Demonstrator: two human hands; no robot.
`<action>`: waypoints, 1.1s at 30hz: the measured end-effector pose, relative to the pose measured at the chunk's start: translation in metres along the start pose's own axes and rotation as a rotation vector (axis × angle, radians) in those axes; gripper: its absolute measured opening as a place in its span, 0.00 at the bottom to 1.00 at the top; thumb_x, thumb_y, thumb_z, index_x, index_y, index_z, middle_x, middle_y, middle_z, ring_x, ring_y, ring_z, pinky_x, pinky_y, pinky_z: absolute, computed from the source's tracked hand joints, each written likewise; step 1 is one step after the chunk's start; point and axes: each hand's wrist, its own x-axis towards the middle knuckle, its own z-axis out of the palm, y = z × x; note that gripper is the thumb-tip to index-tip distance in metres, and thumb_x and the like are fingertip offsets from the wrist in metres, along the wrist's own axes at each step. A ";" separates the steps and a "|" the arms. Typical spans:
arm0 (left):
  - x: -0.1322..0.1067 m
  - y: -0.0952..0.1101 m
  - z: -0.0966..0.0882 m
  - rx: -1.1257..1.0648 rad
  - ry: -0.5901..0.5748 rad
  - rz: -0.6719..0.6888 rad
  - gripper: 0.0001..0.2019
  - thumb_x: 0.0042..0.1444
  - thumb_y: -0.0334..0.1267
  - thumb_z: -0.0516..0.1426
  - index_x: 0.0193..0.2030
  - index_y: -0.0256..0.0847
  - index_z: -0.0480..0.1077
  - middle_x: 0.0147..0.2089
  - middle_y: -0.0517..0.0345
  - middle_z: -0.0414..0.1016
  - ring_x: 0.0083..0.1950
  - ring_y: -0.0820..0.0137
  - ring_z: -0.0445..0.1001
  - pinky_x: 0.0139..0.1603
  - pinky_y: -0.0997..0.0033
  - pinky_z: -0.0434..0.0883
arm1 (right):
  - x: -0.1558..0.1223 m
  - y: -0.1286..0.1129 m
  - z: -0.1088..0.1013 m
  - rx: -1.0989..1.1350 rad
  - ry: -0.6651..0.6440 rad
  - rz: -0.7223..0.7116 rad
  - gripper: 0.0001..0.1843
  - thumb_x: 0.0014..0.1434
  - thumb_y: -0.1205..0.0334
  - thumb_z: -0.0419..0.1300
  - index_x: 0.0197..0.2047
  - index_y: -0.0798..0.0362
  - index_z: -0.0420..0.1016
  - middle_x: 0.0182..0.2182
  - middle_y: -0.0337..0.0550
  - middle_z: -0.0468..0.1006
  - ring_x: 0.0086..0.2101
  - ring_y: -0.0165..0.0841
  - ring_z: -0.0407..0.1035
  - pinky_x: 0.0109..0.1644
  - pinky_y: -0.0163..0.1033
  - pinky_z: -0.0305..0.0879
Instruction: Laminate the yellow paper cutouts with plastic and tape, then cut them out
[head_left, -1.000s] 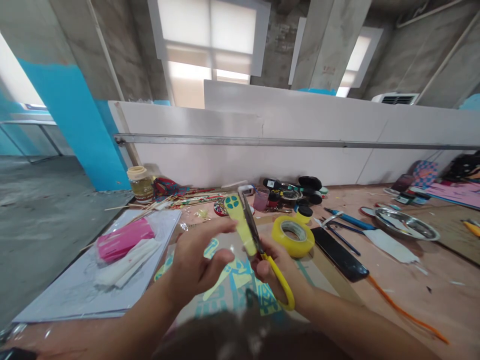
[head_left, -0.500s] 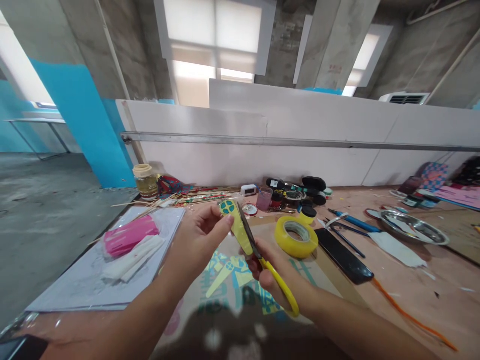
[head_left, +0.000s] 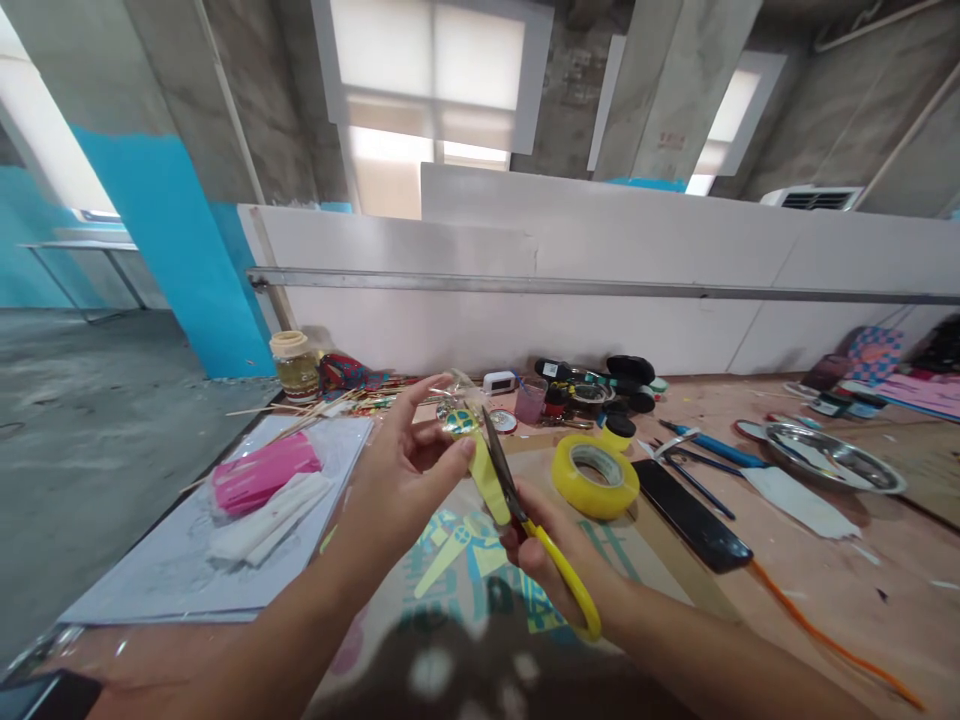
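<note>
My left hand (head_left: 409, 455) pinches a pale yellow paper cutout (head_left: 488, 482) with a blue-and-yellow round pattern at its upper end. Clear, shiny film, apparently tape, sticks out above the round end near my raised forefinger. My right hand (head_left: 544, 535) grips yellow-handled scissors (head_left: 564, 580); the dark blades point up and lie along the cutout's right edge. Whether the blades touch the film I cannot tell. Beneath my hands, more yellow and blue paper pieces (head_left: 442, 560) lie on a printed cardboard sheet (head_left: 390, 640).
Right of my hands are a yellow tape roll (head_left: 562, 480), a black phone (head_left: 694, 515), pens and a metal dish (head_left: 832, 458). White paper (head_left: 150, 560) with a pink packet (head_left: 266, 472) lies left. Jars and sticks line the back below a white wall panel (head_left: 637, 335).
My left forefinger has lifted off the cutout, and clear film now shows above the round end. The cutout has shifted slightly down; the scissors stay nearly in place.
</note>
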 end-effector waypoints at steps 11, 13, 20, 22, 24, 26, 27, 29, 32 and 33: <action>-0.002 -0.005 -0.004 0.040 -0.054 0.028 0.46 0.58 0.40 0.63 0.77 0.41 0.43 0.27 0.69 0.70 0.31 0.73 0.72 0.38 0.72 0.72 | 0.006 -0.003 0.000 0.052 0.003 -0.010 0.37 0.49 0.24 0.63 0.40 0.51 0.66 0.28 0.32 0.54 0.26 0.27 0.44 0.27 0.35 0.43; -0.002 -0.005 -0.006 0.058 -0.076 0.052 0.47 0.59 0.39 0.62 0.78 0.44 0.38 0.29 0.68 0.72 0.32 0.73 0.72 0.38 0.72 0.72 | 0.005 -0.004 -0.001 0.021 0.002 0.015 0.38 0.49 0.23 0.62 0.41 0.51 0.66 0.29 0.33 0.55 0.27 0.27 0.45 0.28 0.35 0.44; -0.004 -0.004 -0.010 0.231 -0.070 0.152 0.47 0.59 0.36 0.63 0.78 0.51 0.40 0.28 0.65 0.73 0.28 0.71 0.70 0.30 0.72 0.69 | 0.005 -0.003 -0.002 0.036 -0.015 0.009 0.36 0.52 0.25 0.62 0.41 0.52 0.66 0.30 0.33 0.56 0.27 0.26 0.46 0.26 0.33 0.45; -0.004 -0.005 -0.011 0.240 -0.079 0.165 0.46 0.60 0.36 0.63 0.78 0.51 0.40 0.28 0.65 0.72 0.29 0.71 0.70 0.29 0.72 0.68 | 0.005 -0.003 -0.002 0.037 -0.017 -0.002 0.36 0.53 0.25 0.62 0.41 0.52 0.66 0.29 0.33 0.56 0.27 0.26 0.46 0.26 0.32 0.45; -0.004 -0.005 -0.013 0.246 -0.099 0.164 0.46 0.61 0.36 0.62 0.78 0.52 0.39 0.28 0.65 0.72 0.29 0.71 0.70 0.30 0.71 0.68 | 0.005 -0.003 -0.002 0.028 -0.025 0.001 0.35 0.53 0.26 0.62 0.42 0.52 0.66 0.29 0.33 0.56 0.27 0.26 0.47 0.27 0.32 0.46; -0.004 -0.006 -0.015 0.261 -0.113 0.166 0.45 0.62 0.36 0.61 0.78 0.55 0.38 0.28 0.65 0.72 0.30 0.70 0.70 0.31 0.71 0.67 | 0.004 -0.004 -0.002 0.028 -0.033 -0.004 0.36 0.53 0.25 0.61 0.42 0.52 0.67 0.29 0.33 0.56 0.27 0.26 0.46 0.26 0.32 0.45; -0.004 -0.006 -0.016 0.272 -0.114 0.171 0.45 0.63 0.37 0.61 0.78 0.56 0.38 0.28 0.65 0.71 0.31 0.70 0.71 0.31 0.71 0.67 | 0.004 -0.004 -0.002 0.032 -0.039 -0.008 0.36 0.54 0.25 0.61 0.43 0.52 0.67 0.29 0.33 0.56 0.27 0.26 0.46 0.26 0.32 0.45; -0.003 -0.008 -0.017 0.287 -0.108 0.182 0.45 0.63 0.38 0.62 0.78 0.58 0.38 0.29 0.65 0.71 0.32 0.69 0.72 0.32 0.70 0.68 | 0.004 -0.004 -0.001 0.046 -0.049 -0.017 0.37 0.54 0.25 0.60 0.44 0.53 0.67 0.29 0.33 0.56 0.26 0.25 0.45 0.25 0.32 0.44; -0.004 -0.008 -0.017 0.289 -0.126 0.174 0.46 0.62 0.38 0.62 0.78 0.55 0.38 0.29 0.63 0.73 0.32 0.67 0.73 0.32 0.69 0.69 | 0.004 -0.003 -0.001 0.062 -0.044 -0.016 0.37 0.53 0.25 0.60 0.44 0.53 0.67 0.29 0.33 0.55 0.26 0.25 0.44 0.25 0.32 0.43; -0.004 -0.008 -0.016 0.286 -0.136 0.169 0.46 0.61 0.38 0.62 0.78 0.54 0.38 0.30 0.63 0.74 0.32 0.67 0.74 0.32 0.69 0.69 | 0.004 -0.002 -0.001 0.065 -0.039 -0.013 0.37 0.53 0.25 0.61 0.44 0.52 0.67 0.30 0.33 0.55 0.26 0.25 0.44 0.25 0.32 0.43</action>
